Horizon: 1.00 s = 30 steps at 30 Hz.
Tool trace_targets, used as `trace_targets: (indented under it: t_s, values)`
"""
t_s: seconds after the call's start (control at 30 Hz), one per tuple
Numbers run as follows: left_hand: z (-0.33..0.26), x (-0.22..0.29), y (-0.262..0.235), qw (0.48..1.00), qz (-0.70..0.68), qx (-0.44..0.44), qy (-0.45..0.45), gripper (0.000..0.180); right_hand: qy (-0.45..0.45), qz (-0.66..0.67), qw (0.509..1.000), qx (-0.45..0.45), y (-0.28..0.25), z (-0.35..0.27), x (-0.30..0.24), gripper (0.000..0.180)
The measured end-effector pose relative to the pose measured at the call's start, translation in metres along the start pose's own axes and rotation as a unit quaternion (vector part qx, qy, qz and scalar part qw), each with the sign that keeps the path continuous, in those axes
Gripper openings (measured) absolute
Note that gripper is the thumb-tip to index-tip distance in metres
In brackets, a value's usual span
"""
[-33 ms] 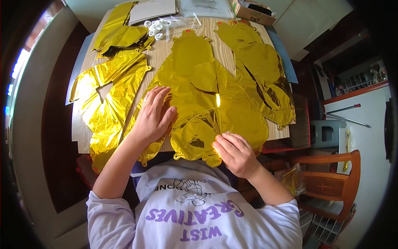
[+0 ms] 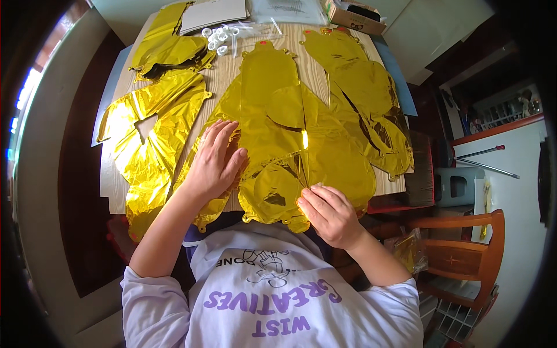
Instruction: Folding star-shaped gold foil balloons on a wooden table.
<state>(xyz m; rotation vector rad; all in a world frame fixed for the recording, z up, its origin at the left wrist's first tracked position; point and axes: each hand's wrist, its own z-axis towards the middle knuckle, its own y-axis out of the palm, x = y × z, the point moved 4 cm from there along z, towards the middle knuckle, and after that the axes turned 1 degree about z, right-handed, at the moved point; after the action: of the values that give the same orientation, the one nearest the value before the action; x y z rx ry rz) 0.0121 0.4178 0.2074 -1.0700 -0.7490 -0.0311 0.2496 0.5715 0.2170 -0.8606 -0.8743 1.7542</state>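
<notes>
A flat, deflated gold foil balloon [image 2: 270, 78] lies in the middle of the table, its lower part folded over near me. My left hand [image 2: 213, 159] rests on its left side with fingers stretched and thumb apart, holding nothing. My right hand [image 2: 329, 216] pinches the foil close to the near edge, by a narrow fold; its fingertips are partly hidden. To the left lies a crinkled gold foil balloon [image 2: 180, 124] with a star-shaped gap. Another gold foil balloon [image 2: 365, 87] is spread out on the right, partly creased.
Farther left is more folded gold foil [image 2: 168, 52]. At the back are white ribbon rolls [image 2: 222, 51], white card sheets [image 2: 212, 14], clear plastic bags [image 2: 287, 11] and a cardboard box [image 2: 355, 17]. A wooden chair [image 2: 464, 255] stands at the right, beside the wooden tabletop [image 2: 229, 87].
</notes>
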Motion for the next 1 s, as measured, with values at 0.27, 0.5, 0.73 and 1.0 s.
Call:
trace_targets:
  t_s: [0.27,0.5,0.73,1.0]
  values:
    - [-0.0005,0.0013,-0.0038,1.000,-0.014,0.008,0.004,0.054,-0.002,-0.002,1.000,0.001,-0.0008,0.0046,-0.0021,0.025]
    - [0.0021,0.0013,-0.0039,0.999,-0.036,0.011,0.000,0.054,-0.008,-0.005,1.000,-0.008,-0.0013,0.0023,-0.0016,0.025]
    - [0.0005,-0.0011,-0.0052,0.999,-0.043,0.012,0.003,0.053,-0.015,-0.001,1.000,-0.019,-0.0007,0.0002,-0.0009,0.027]
    - [0.0034,0.0002,-0.0054,1.000,-0.024,0.002,0.004,0.052,-0.011,0.005,1.000,-0.018,-0.0032,0.0000,-0.0003,0.027]
